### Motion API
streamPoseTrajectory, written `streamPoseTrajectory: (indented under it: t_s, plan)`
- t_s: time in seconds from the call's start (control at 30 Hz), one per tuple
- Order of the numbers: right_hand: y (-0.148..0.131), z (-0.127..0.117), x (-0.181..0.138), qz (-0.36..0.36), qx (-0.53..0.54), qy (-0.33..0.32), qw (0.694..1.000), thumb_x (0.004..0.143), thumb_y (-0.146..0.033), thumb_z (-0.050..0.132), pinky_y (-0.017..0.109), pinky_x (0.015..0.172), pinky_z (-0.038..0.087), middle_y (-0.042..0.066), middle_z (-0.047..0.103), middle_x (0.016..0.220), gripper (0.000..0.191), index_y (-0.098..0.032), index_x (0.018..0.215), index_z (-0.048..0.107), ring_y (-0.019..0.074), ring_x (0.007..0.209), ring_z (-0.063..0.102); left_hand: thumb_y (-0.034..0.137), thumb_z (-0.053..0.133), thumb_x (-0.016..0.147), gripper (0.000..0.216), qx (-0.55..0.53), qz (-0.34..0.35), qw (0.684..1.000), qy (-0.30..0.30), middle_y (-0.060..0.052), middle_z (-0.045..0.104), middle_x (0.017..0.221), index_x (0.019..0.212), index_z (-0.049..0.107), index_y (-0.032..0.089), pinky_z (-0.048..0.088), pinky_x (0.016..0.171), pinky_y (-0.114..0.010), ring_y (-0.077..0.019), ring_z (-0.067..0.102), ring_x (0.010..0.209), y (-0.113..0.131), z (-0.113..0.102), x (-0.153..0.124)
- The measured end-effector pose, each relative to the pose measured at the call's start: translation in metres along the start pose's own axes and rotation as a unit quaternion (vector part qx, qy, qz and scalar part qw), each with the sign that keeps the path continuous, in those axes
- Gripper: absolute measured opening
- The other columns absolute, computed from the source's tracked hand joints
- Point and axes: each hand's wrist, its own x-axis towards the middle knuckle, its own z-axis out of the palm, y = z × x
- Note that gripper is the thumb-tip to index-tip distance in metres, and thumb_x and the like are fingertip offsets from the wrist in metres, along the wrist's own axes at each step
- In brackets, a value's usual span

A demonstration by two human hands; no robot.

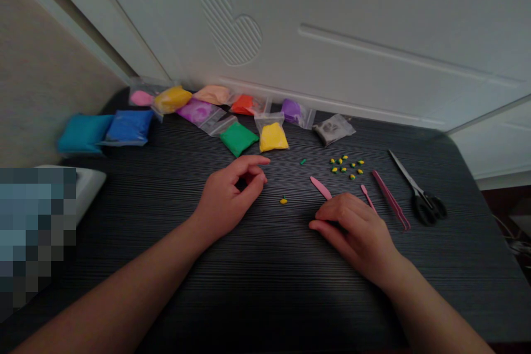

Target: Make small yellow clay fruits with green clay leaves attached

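My left hand (227, 192) is over the dark table, index finger stretched out and thumb apart from it, holding nothing that I can see. Just right of its fingertips lies a small yellow clay piece (283, 201) with a bit of green on top. My right hand (355, 229) rests nearer the front, thumb and fingertips pinched together; whatever may be between them is hidden. A pink clay knife (321, 187) lies partly behind that hand, beside a thin pink tool (367, 197). Farther back sits a tiny green clay strip (303, 161).
Several yellow-and-green clay pieces (343, 169) lie grouped behind my right hand. Pink tweezers (390, 199) and black-handled scissors (423, 199) are to the right. Bags of coloured clay, including green (239, 138) and yellow (273, 137), line the back by a white panel (332, 72).
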Motion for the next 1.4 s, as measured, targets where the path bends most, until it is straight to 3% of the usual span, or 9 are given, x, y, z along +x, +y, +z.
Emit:
streamPoseTrajectory:
  t_s: [0.1,0.3,0.57,0.8,0.93,1.03,1.2,1.27,1.4]
  plan:
    - [0.0001,0.0006,-0.0002,0.007,0.001,0.012,1.0,0.079,-0.022,0.058,0.03,0.074,0.046,0.001,0.063,0.078,0.005,-0.02,0.083,0.055,0.013,0.077,0.057,0.029,0.051,0.08,0.028,-0.002,0.001,1.0,0.0,0.0,0.063,0.082,0.106,0.055,0.021,0.045,0.072,-0.026,-0.014,0.059,0.075,-0.0003,0.0002,-0.0001]
    - [0.0004,-0.0006,0.0002,-0.01,0.002,-0.002,1.0,0.082,-0.016,0.052,0.029,0.079,0.045,0.002,0.065,0.088,0.013,-0.02,0.094,0.057,0.0126,0.085,0.057,0.028,0.051,0.08,0.027,-0.003,0.008,1.0,-0.003,0.0,0.063,0.082,0.107,0.055,0.021,0.044,0.071,-0.025,-0.0137,0.059,0.075,-0.0007,-0.0002,-0.0002]
    - [0.0005,0.0011,-0.001,0.008,0.006,0.009,1.0,0.078,-0.025,0.06,0.03,0.071,0.046,0.0,0.062,0.074,0.008,-0.02,0.08,0.054,0.0138,0.075,0.057,0.028,0.051,0.08,0.027,-0.002,0.003,1.0,-0.003,0.0,0.063,0.083,0.107,0.055,0.022,0.044,0.071,-0.025,-0.0131,0.059,0.076,-0.0001,0.0,0.0006]
    - [-0.0001,0.0017,-0.0004,0.0,0.019,-0.02,1.0,0.084,-0.016,0.049,0.032,0.081,0.046,0.003,0.063,0.092,0.017,-0.02,0.1,0.055,0.0139,0.089,0.056,0.028,0.051,0.08,0.028,0.001,0.003,1.0,-0.004,-0.001,0.064,0.084,0.107,0.055,0.021,0.045,0.072,-0.026,-0.0139,0.059,0.077,-0.0002,-0.0003,0.0004]
    - [-0.0012,0.0003,-0.0002,0.01,0.015,-0.015,1.0,0.082,-0.023,0.054,0.031,0.073,0.046,0.001,0.061,0.076,0.004,-0.019,0.083,0.055,0.0132,0.076,0.055,0.028,0.051,0.08,0.027,-0.002,0.004,1.0,-0.004,0.0,0.064,0.083,0.107,0.055,0.021,0.045,0.073,-0.026,-0.0137,0.059,0.076,-0.0002,-0.0004,0.001]
    - [-0.0004,0.0015,-0.0006,0.021,0.005,0.0,1.0,0.078,-0.03,0.06,0.03,0.064,0.045,0.0,0.057,0.069,0.015,-0.019,0.072,0.051,0.0139,0.069,0.053,0.029,0.051,0.08,0.028,-0.008,0.003,1.0,0.001,-0.001,0.064,0.083,0.106,0.055,0.021,0.045,0.07,-0.026,-0.0146,0.06,0.076,-0.001,-0.0003,0.002]
    - [0.0014,0.0047,-0.0013,0.02,0.019,0.007,1.0,0.081,-0.021,0.055,0.029,0.07,0.046,0.001,0.06,0.079,0.004,-0.02,0.084,0.054,0.0133,0.077,0.055,0.03,0.051,0.079,0.028,-0.026,-0.008,1.0,0.003,0.0,0.064,0.081,0.106,0.055,0.022,0.045,0.066,-0.025,-0.0146,0.059,0.074,-0.0034,-0.0009,0.0039]
    - [0.0012,0.0042,-0.001,0.012,0.025,-0.002,1.0,0.082,-0.018,0.053,0.03,0.076,0.046,0.002,0.061,0.085,0.01,-0.021,0.091,0.054,0.0133,0.082,0.055,0.03,0.051,0.08,0.027,-0.036,-0.011,0.999,0.007,0.0,0.064,0.08,0.106,0.055,0.022,0.045,0.067,-0.025,-0.0144,0.059,0.075,-0.0048,-0.0015,0.0049]
    - [-0.0005,0.0015,-0.0011,0.025,0.014,-0.017,0.999,0.083,-0.022,0.052,0.032,0.072,0.045,0.003,0.06,0.08,0.003,-0.02,0.084,0.054,0.0146,0.078,0.054,0.032,0.051,0.08,0.03,-0.054,-0.024,0.998,0.014,-0.001,0.063,0.08,0.107,0.055,0.021,0.045,0.067,-0.027,-0.015,0.06,0.074,-0.0086,-0.0039,0.008]
